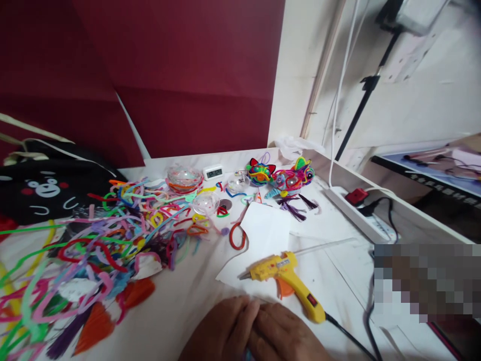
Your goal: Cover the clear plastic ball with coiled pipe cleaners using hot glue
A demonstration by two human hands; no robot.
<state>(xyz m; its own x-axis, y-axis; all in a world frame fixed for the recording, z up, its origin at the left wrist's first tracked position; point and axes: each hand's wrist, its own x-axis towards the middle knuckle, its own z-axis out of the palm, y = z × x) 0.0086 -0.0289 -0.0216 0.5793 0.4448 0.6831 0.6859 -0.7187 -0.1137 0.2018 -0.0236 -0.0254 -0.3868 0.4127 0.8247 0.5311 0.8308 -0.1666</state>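
My left hand (220, 328) and my right hand (283, 331) meet at the bottom middle of the head view, fingers curled and pressed together. A sliver of light blue shows low between them; what it belongs to is hidden. Just beyond my right hand, a yellow glue gun (276, 268) lies on its side, its nozzle pointing left and a clear glue stick (323, 245) at its back. Under its front part is a white sheet of paper (265, 228). An orange piece (285, 289) peeks out below the gun, and a red-brown pipe cleaner loop (237, 235) rests at the paper's left edge.
Colourful pipe cleaners (93, 245) and tassels (95, 326) heap up on the left. Clear plastic domes (206, 204), a small digital clock (213, 172) and colourful wrapped ornaments (291, 180) stand at the back. A power strip (361, 215) and black cables (370, 321) lie right.
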